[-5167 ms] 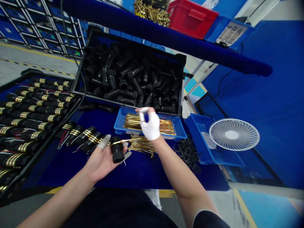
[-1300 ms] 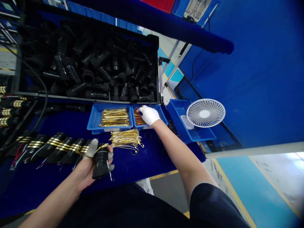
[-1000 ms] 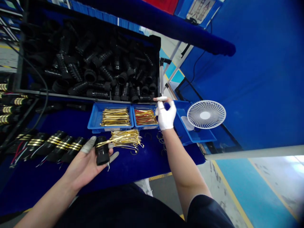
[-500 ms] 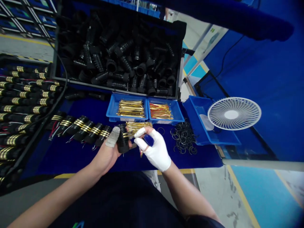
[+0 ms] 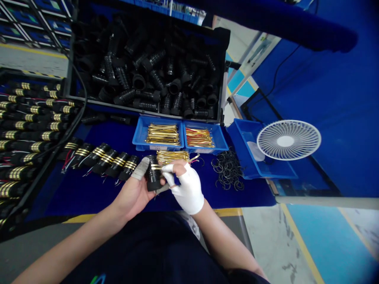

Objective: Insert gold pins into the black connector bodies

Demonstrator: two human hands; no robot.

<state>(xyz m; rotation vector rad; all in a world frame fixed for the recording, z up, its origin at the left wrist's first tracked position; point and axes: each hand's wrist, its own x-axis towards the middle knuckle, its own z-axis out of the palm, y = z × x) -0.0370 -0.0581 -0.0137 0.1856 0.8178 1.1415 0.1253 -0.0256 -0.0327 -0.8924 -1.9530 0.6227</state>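
- The left hand (image 5: pixel 133 193), a little left of the centre of the frame, has its grip closed around a black ribbed cylinder (image 5: pixel 154 184). The thumb is at the left side, and the fingers are partly hidden behind.
- This cylinder is near the middle of the frame, slightly tilted, above the blue bench (image 5: pixel 77 201). It carries gold bands (image 5: pixel 155 167).
- The right hand (image 5: pixel 188 190), in a white glove, is just to the right of it. Its thumb and index finger are nearly together, beside the right ends of the bands; I cannot tell if this grip has hold of a band.
- Behind the right hand, the end of one strip (image 5: pixel 194 158) sticks out to the right.
- Above the hands, loose gold strips (image 5: pixel 171 156) lie in a pile, in front of two blue trays. The left tray (image 5: pixel 142 147) holds gold strips, the right tray (image 5: pixel 221 142) holds red and gold ones.
- To the left of the left hand, banded cylinders (image 5: pixel 118 165) lie in a slanting row; many more are at the left edge of the frame.
- Black rings (image 5: pixel 227 169) lie heaped right of centre, near a white fan (image 5: pixel 288 140).
- In the upper middle, a black crate (image 5: pixel 118 105) holds many ribbed parts (image 5: pixel 146 104).
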